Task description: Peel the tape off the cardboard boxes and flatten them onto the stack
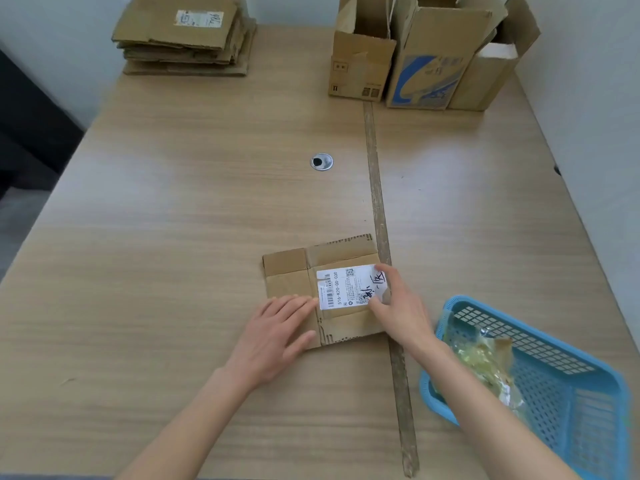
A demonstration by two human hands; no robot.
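A small flattened cardboard box (294, 268) with a white shipping label (346, 287) lies flat near the middle of the wooden table. My left hand (277, 332) presses on its near left part with straight fingers. My right hand (398, 306) rests on the label's right end, fingers spread over the box's right edge. A stack of flattened boxes (183, 36) sits at the far left corner. Three upright open boxes (433, 57) stand at the far right.
A blue plastic basket (554, 386) holding crumpled peeled tape (485, 362) sits at the near right. A taped seam (381, 220) runs down the table past the box. A round cable grommet (321, 162) lies in the middle.
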